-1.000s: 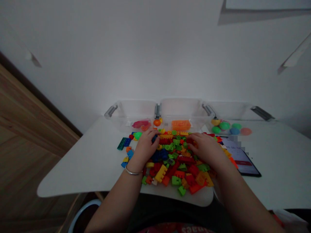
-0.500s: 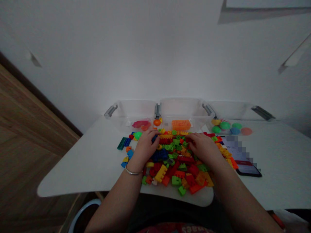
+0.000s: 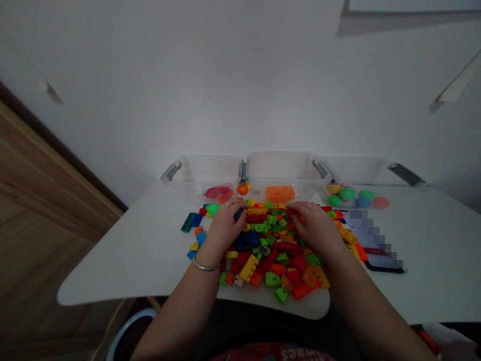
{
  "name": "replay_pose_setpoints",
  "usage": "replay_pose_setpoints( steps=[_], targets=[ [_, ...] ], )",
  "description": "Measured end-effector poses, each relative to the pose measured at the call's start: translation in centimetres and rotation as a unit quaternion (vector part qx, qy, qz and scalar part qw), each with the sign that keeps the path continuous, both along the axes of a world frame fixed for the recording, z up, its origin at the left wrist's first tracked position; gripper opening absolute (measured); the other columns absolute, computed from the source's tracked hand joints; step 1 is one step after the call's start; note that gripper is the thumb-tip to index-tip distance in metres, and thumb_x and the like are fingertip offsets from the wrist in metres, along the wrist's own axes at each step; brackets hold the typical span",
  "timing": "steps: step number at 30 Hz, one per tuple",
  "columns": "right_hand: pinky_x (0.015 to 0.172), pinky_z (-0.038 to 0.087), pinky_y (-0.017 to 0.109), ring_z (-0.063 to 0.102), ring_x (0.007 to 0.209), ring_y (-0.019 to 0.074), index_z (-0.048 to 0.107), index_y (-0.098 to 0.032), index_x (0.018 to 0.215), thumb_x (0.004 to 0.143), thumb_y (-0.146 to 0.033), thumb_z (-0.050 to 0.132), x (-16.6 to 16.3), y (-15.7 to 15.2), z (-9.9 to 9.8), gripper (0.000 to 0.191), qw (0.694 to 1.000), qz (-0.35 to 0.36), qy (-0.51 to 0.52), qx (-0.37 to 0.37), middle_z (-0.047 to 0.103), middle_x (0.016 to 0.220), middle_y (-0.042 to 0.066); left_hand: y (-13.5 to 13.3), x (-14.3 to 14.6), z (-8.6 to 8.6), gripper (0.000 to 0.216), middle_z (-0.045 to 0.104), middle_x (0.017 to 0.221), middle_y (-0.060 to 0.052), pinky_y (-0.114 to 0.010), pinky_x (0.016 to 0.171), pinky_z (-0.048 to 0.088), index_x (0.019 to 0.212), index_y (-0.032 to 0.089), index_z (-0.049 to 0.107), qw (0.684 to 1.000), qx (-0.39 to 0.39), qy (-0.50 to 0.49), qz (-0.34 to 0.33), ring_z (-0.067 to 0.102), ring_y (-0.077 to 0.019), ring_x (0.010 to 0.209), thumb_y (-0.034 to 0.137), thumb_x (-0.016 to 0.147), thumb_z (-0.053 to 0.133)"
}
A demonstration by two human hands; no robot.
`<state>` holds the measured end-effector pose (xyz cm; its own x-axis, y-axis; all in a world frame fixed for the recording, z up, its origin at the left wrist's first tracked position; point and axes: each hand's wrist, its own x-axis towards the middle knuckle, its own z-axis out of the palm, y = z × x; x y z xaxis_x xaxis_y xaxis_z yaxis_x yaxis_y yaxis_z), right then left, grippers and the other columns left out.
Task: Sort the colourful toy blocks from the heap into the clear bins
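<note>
Bricks (image 3: 276,250) heaped loose on the white table (image 3: 131,250), right at its near edge, between both hands; small studded blocks in red, green, yellow, orange and blue, some snapped together, a few strays off to the left; probably light, stiff and smooth-sided, so a little slippery and easy to scatter; best pinched across two flat opposite sides rather than by the studs. Left hand (image 3: 224,225), with a thin bracelet (image 3: 205,265) at the wrist, closed narrowly about a dark blue brick (image 3: 239,214) at the far edge of the heap. Right hand (image 3: 317,226) palm down on the pile, fingers bent toward the red pieces; impossible to tell whether holding anything. Beyond, clear bins (image 3: 278,170) in a row against the wall; coloured balls (image 3: 347,194) and a phone (image 3: 376,250) to the right.
</note>
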<state>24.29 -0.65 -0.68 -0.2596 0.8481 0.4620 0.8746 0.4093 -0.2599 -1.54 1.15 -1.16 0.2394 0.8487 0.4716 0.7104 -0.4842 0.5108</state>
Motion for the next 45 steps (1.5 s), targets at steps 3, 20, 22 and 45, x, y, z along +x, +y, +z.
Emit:
replay_pose_setpoints(
  steps=[3, 20, 22, 45],
  targets=[
    [0.098, 0.048, 0.044, 0.061, 0.107, 0.0244, 0.064, -0.019, 0.11, 0.088, -0.023, 0.05, 0.1, 0.0, -0.1, 0.026, 0.997, 0.005, 0.072, 0.022, 0.068, 0.112, 0.009, -0.1, 0.0, 0.1, 0.017, 0.067, 0.109, -0.007, -0.044, 0.1, 0.046, 0.1, 0.02, 0.065, 1.0, -0.001, -0.001, 0.0, 0.06, -0.0227, 0.107, 0.02, 0.088, 0.052],
    [0.076, 0.059, 0.038, 0.07, 0.084, 0.0191, 0.062, -0.027, 0.101, 0.08, -0.047, 0.063, -0.3, 0.5, -1.3, 0.029, 0.8, 0.103, 0.574, -0.141, 0.072, 0.094, 0.003, -1.8, 0.7, 1.7, 0.023, 0.07, 0.106, -0.008, -0.046, 0.101, 0.043, 0.11, 0.02, 0.064, 0.985, 0.138, 0.099, -0.005, 0.061, -0.0251, 0.105, 0.026, 0.09, 0.054],
    [0.076, 0.059, 0.036, 0.07, 0.083, 0.0187, 0.064, -0.025, 0.1, 0.08, -0.047, 0.065, -0.5, 0.3, -1.5, 0.03, 0.811, 0.102, 0.554, -0.156, 0.073, 0.094, 0.004, -1.8, 0.6, 1.9, 0.024, 0.07, 0.107, -0.008, -0.046, 0.1, 0.044, 0.11, 0.02, 0.064, 0.987, 0.134, 0.081, -0.024, 0.061, -0.025, 0.105, 0.03, 0.09, 0.056],
    [0.069, 0.06, 0.031, 0.07, 0.078, 0.0176, 0.061, -0.025, 0.095, 0.078, -0.039, 0.066, -2.3, -1.6, 0.0, 0.022, 0.856, 0.143, 0.477, -0.137, 0.072, 0.085, 0.002, -3.0, 2.0, 4.2, 0.02, 0.073, 0.099, -0.004, -0.042, 0.088, 0.052, 0.102, 0.023, 0.068, 0.994, 0.0, 0.027, -0.102, 0.066, -0.0228, 0.096, 0.026, 0.082, 0.067]
  ],
)
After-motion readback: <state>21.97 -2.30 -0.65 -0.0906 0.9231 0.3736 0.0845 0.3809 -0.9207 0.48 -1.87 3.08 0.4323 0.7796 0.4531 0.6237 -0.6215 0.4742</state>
